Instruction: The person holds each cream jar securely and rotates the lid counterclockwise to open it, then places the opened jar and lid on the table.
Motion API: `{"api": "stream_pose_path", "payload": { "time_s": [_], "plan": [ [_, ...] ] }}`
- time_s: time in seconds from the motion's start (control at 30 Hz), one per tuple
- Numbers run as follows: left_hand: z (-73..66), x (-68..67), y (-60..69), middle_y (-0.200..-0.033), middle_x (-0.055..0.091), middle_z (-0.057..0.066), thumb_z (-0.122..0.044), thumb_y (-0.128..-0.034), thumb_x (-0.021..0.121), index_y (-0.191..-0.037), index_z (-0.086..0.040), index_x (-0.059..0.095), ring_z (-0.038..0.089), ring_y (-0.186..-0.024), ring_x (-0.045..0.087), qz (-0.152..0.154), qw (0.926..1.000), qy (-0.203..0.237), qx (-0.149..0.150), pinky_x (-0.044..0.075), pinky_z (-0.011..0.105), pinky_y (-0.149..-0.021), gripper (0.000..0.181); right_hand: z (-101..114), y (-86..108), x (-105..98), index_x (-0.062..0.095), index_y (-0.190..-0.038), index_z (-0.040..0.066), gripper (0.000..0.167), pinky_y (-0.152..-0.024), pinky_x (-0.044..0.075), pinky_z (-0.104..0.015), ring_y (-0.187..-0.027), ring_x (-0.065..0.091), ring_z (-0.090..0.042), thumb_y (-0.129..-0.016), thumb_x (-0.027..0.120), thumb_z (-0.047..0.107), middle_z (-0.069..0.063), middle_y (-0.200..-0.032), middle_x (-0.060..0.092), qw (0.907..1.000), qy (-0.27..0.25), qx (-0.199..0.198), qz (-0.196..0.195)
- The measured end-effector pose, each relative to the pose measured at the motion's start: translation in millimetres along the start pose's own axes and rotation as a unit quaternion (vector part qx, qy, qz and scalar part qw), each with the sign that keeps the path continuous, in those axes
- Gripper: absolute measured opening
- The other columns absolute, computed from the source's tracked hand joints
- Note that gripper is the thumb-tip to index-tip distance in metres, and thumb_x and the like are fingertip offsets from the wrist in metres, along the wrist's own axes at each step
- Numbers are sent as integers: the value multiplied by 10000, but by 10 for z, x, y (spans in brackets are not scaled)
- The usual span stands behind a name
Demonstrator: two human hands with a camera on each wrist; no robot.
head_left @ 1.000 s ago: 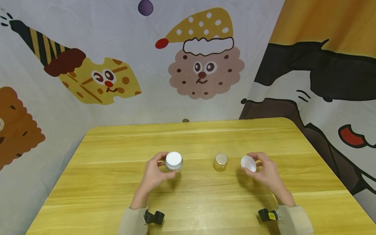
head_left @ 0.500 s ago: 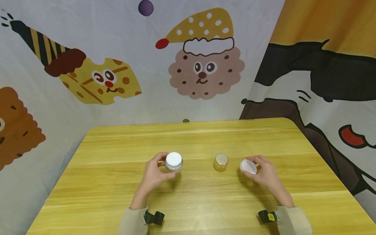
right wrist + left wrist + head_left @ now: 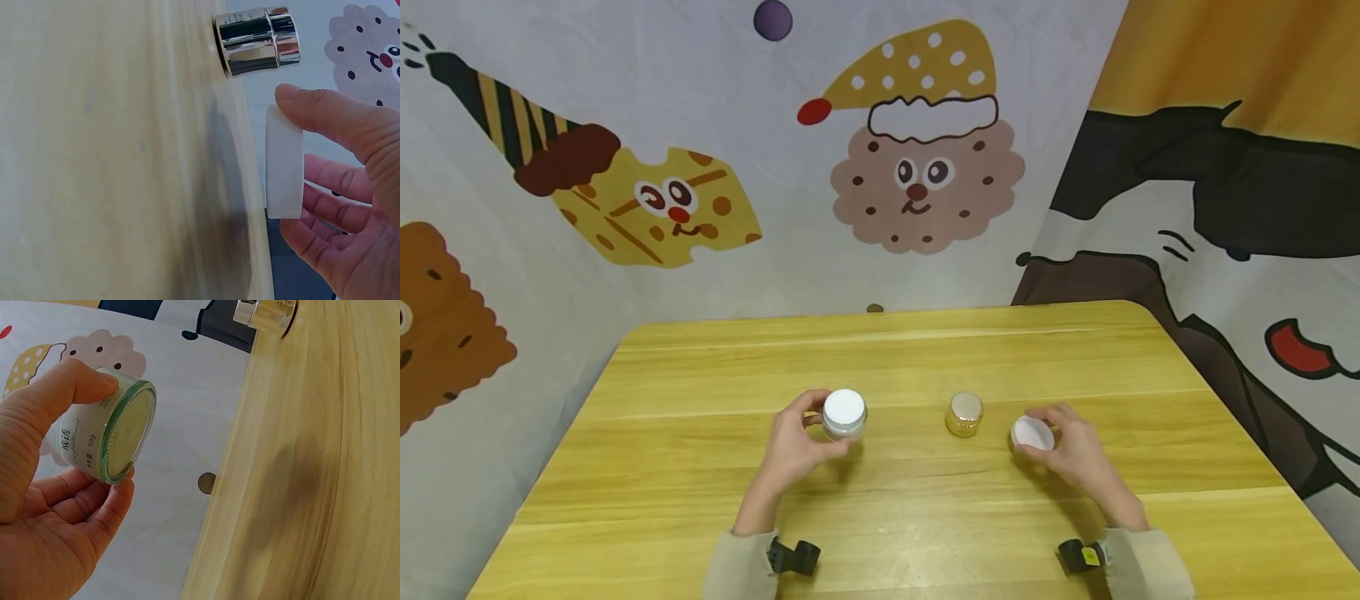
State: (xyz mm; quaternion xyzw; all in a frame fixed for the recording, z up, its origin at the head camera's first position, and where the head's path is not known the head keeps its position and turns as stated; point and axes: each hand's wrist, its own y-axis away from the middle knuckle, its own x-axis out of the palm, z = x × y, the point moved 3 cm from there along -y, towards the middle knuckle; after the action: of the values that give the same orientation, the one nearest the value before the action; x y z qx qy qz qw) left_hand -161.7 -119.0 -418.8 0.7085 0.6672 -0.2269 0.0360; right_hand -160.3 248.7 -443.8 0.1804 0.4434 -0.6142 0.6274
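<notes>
My left hand (image 3: 796, 442) grips a cosmetic cream jar (image 3: 844, 414) above the table, thumb on one side and fingers on the other. The left wrist view shows printing and "50g" on the jar's side (image 3: 84, 440), plus its green-tinged base. Its top is white; whether that is cream or an inner cover I cannot tell. On the right, my right hand (image 3: 1075, 447) pinches a round white lid (image 3: 1032, 434) by its edge, hollow side facing up. In the right wrist view the lid (image 3: 285, 164) appears edge-on, apart from the tabletop.
A shiny gold jar (image 3: 964, 414) with its cap on stands upright on the wooden table (image 3: 887, 517), between my hands and nearer the right one. Behind the table hangs a cloth (image 3: 790, 283) printed with cartoon figures.
My right hand has come down slightly, and the lid has turned from facing left to lying more level. The left hand and its jar have stayed still.
</notes>
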Motion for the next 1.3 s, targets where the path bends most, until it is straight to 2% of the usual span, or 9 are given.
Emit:
{"api": "stream_pose_path", "payload": {
  "time_s": [0.3,0.53,0.8,1.07,1.3],
  "plan": [
    [25,0,2,-1021,630,113,50,-587,815,-1080,38,604,244,-934,558,-12,10000,-6,81,537,333,-803,537,-32,33,38,654,-981,-39,468,-587,471,-263,-760,555,-220,-607,870,142,-124,-911,609,9996,123,178,205],
    [36,5,3,-1022,632,111,58,-582,812,-1085,41,602,239,-938,558,-22,10000,20,43,536,331,-806,546,-36,39,57,664,-991,-24,500,-626,491,-343,-799,578,-245,-599,878,201,-117,-927,620,9989,274,166,334],
    [22,7,9,-1034,628,110,54,-582,813,-1100,41,594,231,-950,557,-16,10000,32,20,531,375,-822,563,-40,38,99,664,-975,-19,485,-664,503,-403,-816,587,-275,-584,880,168,-123,-921,623,9987,306,124,400],
    [36,17,9,-1044,629,103,54,-580,816,-1096,29,597,233,-963,557,43,10000,1,-20,530,356,-830,561,-32,46,112,656,-985,-23,483,-694,506,-440,-846,582,-297,-592,875,152,-134,-942,614,9978,246,271,555],
    [71,32,8,-1041,625,110,53,-585,819,-1083,22,593,250,-967,561,99,9998,-147,-82,530,349,-828,547,-40,47,116,652,-991,-24,485,-697,503,-437,-847,580,-292,-596,873,152,-132,-943,614,9979,231,257,539]
  ]
}}
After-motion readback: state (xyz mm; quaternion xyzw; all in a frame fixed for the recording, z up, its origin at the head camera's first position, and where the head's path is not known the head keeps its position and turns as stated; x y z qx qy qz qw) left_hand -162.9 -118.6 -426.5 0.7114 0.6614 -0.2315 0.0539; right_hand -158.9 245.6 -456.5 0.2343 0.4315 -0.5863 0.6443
